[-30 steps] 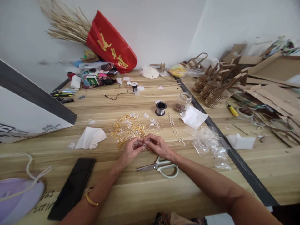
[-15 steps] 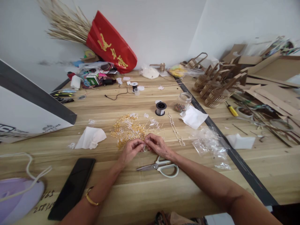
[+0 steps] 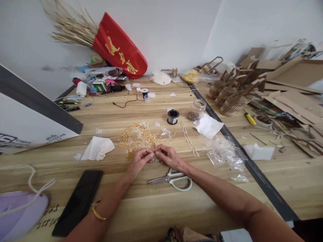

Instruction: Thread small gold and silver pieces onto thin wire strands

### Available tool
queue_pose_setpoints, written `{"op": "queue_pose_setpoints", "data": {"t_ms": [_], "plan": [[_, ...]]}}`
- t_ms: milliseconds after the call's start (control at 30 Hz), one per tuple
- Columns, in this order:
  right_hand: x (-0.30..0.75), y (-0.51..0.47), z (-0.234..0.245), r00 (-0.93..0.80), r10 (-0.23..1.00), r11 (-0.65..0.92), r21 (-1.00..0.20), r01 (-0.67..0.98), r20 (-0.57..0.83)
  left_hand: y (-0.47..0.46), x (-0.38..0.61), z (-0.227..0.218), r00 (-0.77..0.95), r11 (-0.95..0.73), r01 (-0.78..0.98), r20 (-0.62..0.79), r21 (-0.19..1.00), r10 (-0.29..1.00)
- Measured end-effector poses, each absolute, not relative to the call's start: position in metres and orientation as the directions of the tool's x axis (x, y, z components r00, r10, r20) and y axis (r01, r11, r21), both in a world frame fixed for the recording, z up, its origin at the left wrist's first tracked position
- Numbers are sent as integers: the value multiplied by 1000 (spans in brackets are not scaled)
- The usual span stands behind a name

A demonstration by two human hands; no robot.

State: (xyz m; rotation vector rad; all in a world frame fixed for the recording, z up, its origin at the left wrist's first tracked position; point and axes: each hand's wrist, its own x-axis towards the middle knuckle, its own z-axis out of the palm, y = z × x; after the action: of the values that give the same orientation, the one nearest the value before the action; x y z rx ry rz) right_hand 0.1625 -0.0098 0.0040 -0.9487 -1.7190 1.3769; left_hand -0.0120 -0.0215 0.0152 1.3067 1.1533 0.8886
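Observation:
My left hand (image 3: 140, 162) and my right hand (image 3: 168, 156) meet fingertip to fingertip over the wooden table. Both are closed in a pinch. A small glinting clear piece shows just below the fingertips, too small and covered to name. Right behind them lies a loose pile of gold and clear beads (image 3: 141, 136). White-handled scissors (image 3: 174, 179) rest in front of my right wrist, blades pointing left. A beaded chain (image 3: 187, 139) is laid out beyond my right hand. Farther back stands a spool of silvery wire (image 3: 173, 117).
On the left are a black phone (image 3: 77, 203), a crumpled white paper (image 3: 98, 148) and a large box (image 3: 32, 117). At right lie clear plastic bags (image 3: 225, 154), another white paper (image 3: 208, 125), a jar of beads (image 3: 197, 109) and small woven baskets (image 3: 232, 95).
My pinched fingertips have moved very slightly left. The small glinting piece under them shows less clearly. Everything else on the table stays where it was.

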Motion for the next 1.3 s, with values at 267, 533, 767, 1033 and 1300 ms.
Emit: {"op": "queue_pose_setpoints", "data": {"t_ms": [267, 533, 767, 1033, 1300], "plan": [[162, -8, -2, -445, 879, 272, -947, 171, 173, -21, -16, 14, 220, 93, 98, -112, 991, 969], [163, -8, 0, -425, 894, 218, -966, 136, 141, -20, -15, 14, 266, 109, 114, -136, 987, 954], [163, -9, 3, -431, 892, 219, -965, 141, 140, -19, -15, 15, 286, 99, 113, -128, 989, 950], [164, -9, 4, -430, 890, 224, -967, 119, 153, -21, -14, 19, 275, 92, 169, -136, 981, 952], [164, -7, 6, -439, 890, 77, -991, -114, 119, -22, -10, 13, 278, 8, 249, -79, 968, 957]]}}
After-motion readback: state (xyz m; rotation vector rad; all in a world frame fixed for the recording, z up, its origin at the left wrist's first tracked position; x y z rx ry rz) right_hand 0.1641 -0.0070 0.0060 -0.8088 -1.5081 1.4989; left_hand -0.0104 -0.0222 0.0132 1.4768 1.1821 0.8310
